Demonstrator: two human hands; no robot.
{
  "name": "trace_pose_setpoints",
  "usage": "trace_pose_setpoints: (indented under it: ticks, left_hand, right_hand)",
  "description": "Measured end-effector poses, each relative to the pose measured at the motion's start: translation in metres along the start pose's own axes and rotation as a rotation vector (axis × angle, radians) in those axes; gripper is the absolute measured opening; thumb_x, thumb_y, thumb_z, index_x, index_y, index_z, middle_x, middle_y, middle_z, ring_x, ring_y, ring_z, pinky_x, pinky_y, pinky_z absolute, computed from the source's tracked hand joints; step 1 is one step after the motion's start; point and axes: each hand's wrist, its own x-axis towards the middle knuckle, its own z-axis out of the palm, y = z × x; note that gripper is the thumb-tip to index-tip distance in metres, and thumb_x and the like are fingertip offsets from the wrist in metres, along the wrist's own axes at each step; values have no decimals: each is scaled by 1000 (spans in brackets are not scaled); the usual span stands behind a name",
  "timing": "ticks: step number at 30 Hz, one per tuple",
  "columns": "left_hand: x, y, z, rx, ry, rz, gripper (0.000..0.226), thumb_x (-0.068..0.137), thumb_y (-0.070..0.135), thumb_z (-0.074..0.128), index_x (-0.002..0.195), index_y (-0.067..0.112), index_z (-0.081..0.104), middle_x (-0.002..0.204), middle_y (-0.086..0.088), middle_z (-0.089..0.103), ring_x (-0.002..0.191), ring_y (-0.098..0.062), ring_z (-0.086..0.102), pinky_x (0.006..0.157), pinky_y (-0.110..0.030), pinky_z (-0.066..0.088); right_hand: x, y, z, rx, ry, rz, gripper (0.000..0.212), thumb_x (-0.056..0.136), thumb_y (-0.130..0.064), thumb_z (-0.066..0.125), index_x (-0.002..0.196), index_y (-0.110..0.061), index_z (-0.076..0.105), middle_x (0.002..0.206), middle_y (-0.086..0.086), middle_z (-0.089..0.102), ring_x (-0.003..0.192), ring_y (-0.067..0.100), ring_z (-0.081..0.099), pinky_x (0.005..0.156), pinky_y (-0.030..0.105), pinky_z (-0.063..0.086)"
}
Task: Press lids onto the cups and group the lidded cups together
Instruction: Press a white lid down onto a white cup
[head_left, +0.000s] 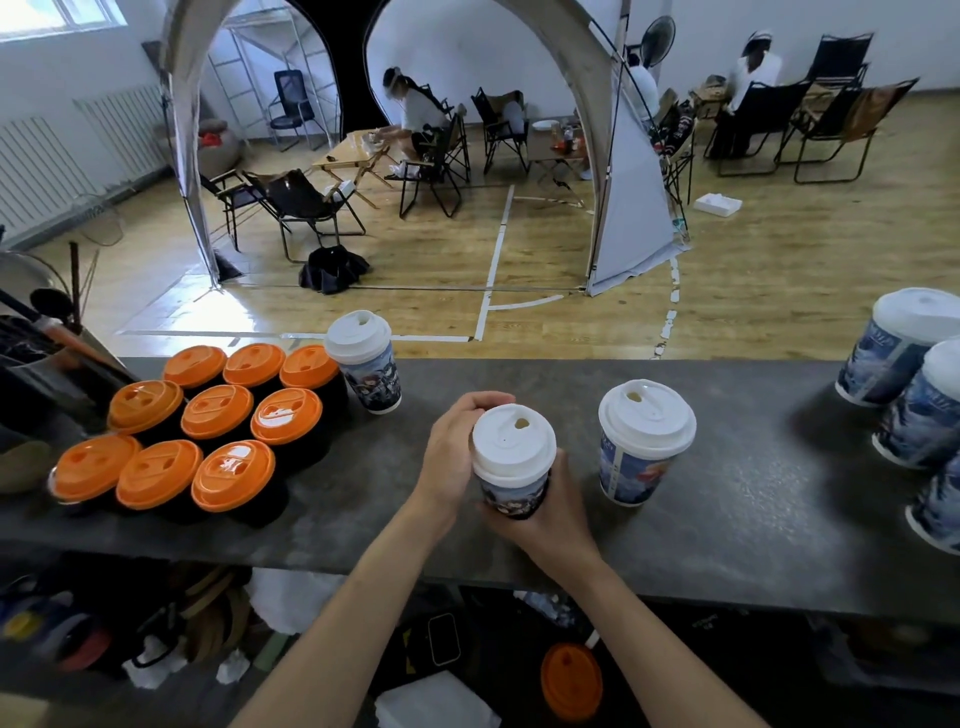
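At the centre of the frame, a printed cup (514, 491) stood on the dark counter (727, 493), its white lid (511, 441) seated on top. The left hand (449, 457) curled round the lid's left and far rim, while the right hand (543, 514) wrapped the cup's lower body from the near side. Just right of it stood a second white-lidded cup (641, 441), apart from the hands. Nine orange-lidded cups (218, 410) were grouped at the left, another white-lidded cup (363, 369) beside their upper right corner, and three more white-lidded cups (904, 348) clustered at the right edge.
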Motion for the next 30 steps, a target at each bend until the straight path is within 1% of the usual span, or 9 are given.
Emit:
trace_pose_setpoints:
  ticks: [3,5,10,14,16,20,23,27,30]
  left_hand:
    - [12,4,-8,39,-213,-104,40,97,29,43,113,14,76,114,-8,77,110,-23,69,95,-30,53]
    - [12,4,-7,16,-273,-153,45,98,30,38,115,13,76,119,-13,75,112,-24,68,99,-36,51]
    - [3,2,3,-30,-58,-95,39,104,10,39,97,12,78,100,2,79,92,-6,70,78,-17,53]
    - [-7,-7,10,-39,141,10,37,104,4,39,94,10,74,88,6,77,84,-2,69,74,-17,54]
    - [-6,-3,7,-18,108,-31,36,105,8,40,94,12,75,88,8,78,83,-1,70,74,-16,53]
    - [6,7,-3,25,-162,-189,44,108,23,37,100,15,79,105,-1,79,97,-9,71,89,-24,53]
    - [3,5,-3,-13,-74,-186,46,106,20,41,87,21,83,98,4,80,92,-5,71,86,-22,54]
    - [-9,8,6,-70,56,-114,39,105,11,43,85,13,77,76,12,78,72,5,69,66,-10,50]
    - [-14,2,10,-91,119,-61,41,105,5,41,80,15,71,64,18,72,62,10,65,60,-7,47]
  right_hand:
    - [3,2,1,-15,-41,-8,88,61,-32,94,131,-36,42,131,-19,58,122,-2,56,98,21,49]
    - [3,2,1,-10,-55,-11,93,62,-31,94,138,-30,41,135,-16,58,126,1,55,101,23,49]
    - [0,-2,2,34,-9,-10,99,59,-26,99,135,-31,37,128,-36,52,123,-8,52,94,8,44]
    - [0,0,2,1,-1,10,87,58,-28,98,121,-44,40,120,-41,54,117,-10,55,90,13,49]
    - [2,2,1,-19,-4,20,83,59,-30,96,121,-45,42,122,-34,57,117,-8,57,92,18,50]
    - [4,7,2,-65,-70,21,92,61,-33,91,140,-34,43,136,-18,58,126,-2,54,104,30,51]
    - [3,4,3,-75,-65,28,93,60,-40,92,139,-33,44,135,-18,58,125,-3,55,103,31,51]
    - [1,-1,3,-38,0,29,90,57,-31,99,127,-35,42,129,-23,56,118,-13,53,92,9,45]
    - [0,1,1,-58,-14,39,79,59,-27,97,115,-42,42,121,-25,58,113,-13,56,87,10,48]
